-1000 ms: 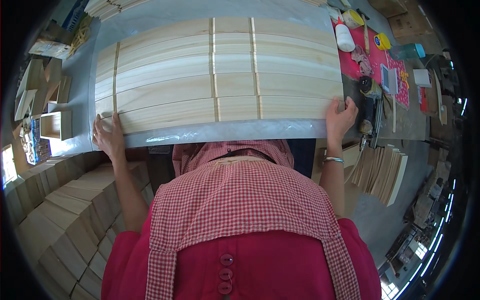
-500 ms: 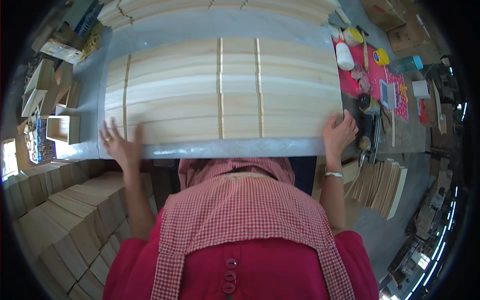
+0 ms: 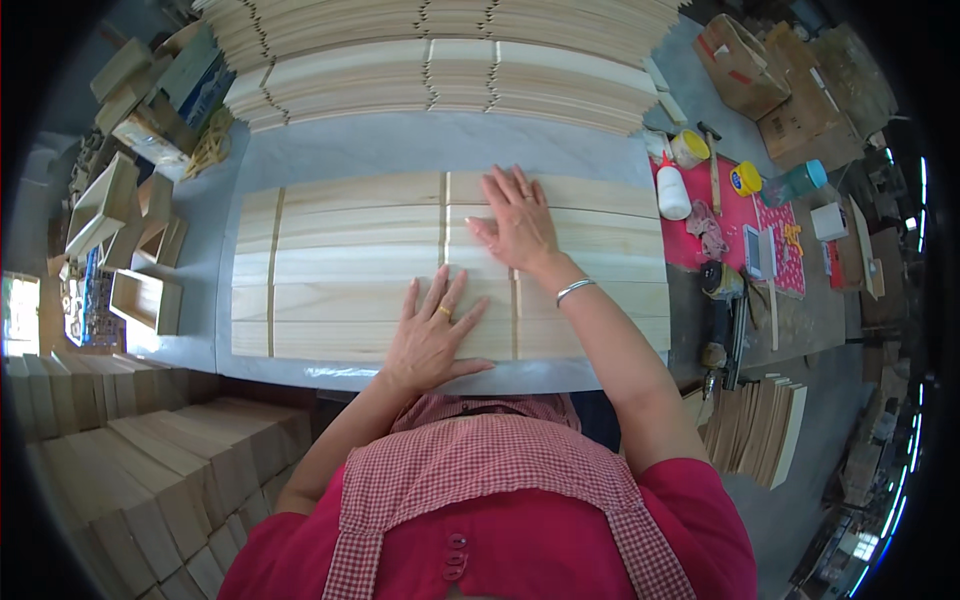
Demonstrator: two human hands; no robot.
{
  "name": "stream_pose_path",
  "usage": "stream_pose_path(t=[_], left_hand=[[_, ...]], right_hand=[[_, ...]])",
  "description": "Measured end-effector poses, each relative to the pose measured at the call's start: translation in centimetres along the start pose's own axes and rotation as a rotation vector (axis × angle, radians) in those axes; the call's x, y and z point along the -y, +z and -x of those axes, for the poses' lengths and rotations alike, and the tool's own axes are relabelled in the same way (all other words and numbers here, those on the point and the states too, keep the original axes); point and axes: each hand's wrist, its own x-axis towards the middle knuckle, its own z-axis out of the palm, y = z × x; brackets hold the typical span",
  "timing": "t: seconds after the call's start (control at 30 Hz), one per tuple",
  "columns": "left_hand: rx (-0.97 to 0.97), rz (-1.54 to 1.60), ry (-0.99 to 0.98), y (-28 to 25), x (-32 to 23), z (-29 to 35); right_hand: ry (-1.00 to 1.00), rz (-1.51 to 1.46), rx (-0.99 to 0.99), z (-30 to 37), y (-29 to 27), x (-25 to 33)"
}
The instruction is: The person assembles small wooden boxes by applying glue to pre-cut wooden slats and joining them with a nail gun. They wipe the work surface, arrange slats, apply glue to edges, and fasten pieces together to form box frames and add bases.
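The left hand (image 3: 428, 345) lies flat on the boards (image 3: 340, 300), its fingers spread wide and closed around nothing. The right hand (image 3: 525, 232) is flat too, farther back and to the right, its fingers fairly narrow, its thumb apart, gripping nothing. Both hands point mostly away from the person.

The boards lie flat, edge to edge, near the table's near edge. Their long axis runs left to right, roughly parallel to that edge; 3 grooves cross them front to back, partly hidden by the hands.

The table (image 3: 300, 140) is grey and glossy. Beyond the boards stand stacks (image 3: 350, 75) of similar grooved wood. On the right, a red mat (image 3: 683, 245) holds a white bottle (image 3: 673, 193); a hammer (image 3: 713, 165) lies near it. Cartons (image 3: 745, 65) stand farther back. Open wooden boxes (image 3: 147, 300) sit on the left, with piled wood (image 3: 165, 470) below them.
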Motion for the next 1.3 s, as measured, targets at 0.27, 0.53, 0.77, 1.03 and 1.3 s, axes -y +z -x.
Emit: stream_pose_path(t=[0.27, 0.53, 0.77, 1.03, 1.3], left_hand=[[-0.049, -0.029, 0.031, 0.3, 2.5, -1.9], [-0.094, -0.035, -0.002, -0.1, 3.6, -4.4], [-0.117, -0.034, -0.011, -0.1, 3.2, -4.4], [-0.096, -0.031, -0.040, -0.4, 2.8, -4.2], [-0.155, 0.105, -0.052, -0.5, 2.3, -5.5]], right_hand=[[0.048, -0.019, 0.000, -1.9, 0.5, -0.5], [0.044, -0.029, 0.023, -5.3, 1.3, -1.8], [0.137, -0.050, -0.349, -1.5, -1.9, -8.0], [1.030, 0.232, -0.229, 6.1, -9.1, -22.1], [0.912, -0.340, -0.721, 7.6, -10.7, -21.4]])
